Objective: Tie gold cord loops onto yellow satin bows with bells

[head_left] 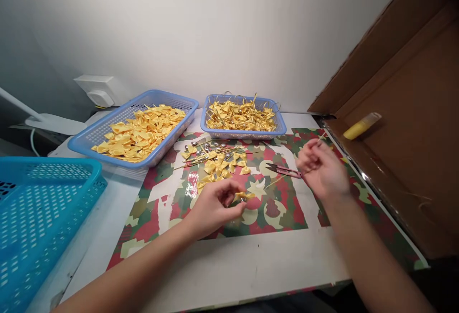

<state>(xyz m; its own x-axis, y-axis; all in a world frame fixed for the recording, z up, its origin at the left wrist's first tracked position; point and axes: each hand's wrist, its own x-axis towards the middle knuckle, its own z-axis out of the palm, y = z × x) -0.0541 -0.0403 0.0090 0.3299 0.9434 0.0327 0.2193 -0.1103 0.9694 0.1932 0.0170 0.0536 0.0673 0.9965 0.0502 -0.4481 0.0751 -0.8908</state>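
Between the thumb and fingers of my left hand (214,206) is a yellow ribbon bow (247,195) with a small silver bell (243,200) at its middle. Off to the right my right hand (324,169) is raised, its fingers curled in a pinch and slightly blurred. A thin gold cord (322,136) pokes out above those fingers, and a stretch of gold strand shows between the two hands. Beside the right hand lie pink-handled thread snips (285,170). Loose yellow bows (217,164), silver bells (214,144) and gold cords (193,161) lie beyond my left hand.
A blue basket (154,94) of yellow bows stands back left; another blue basket (244,134) holds bows with gold cords. A turquoise basket (53,164) sits at the left edge. Cardboard (405,88) walls the right side, with a yellow tube (362,126) against it.
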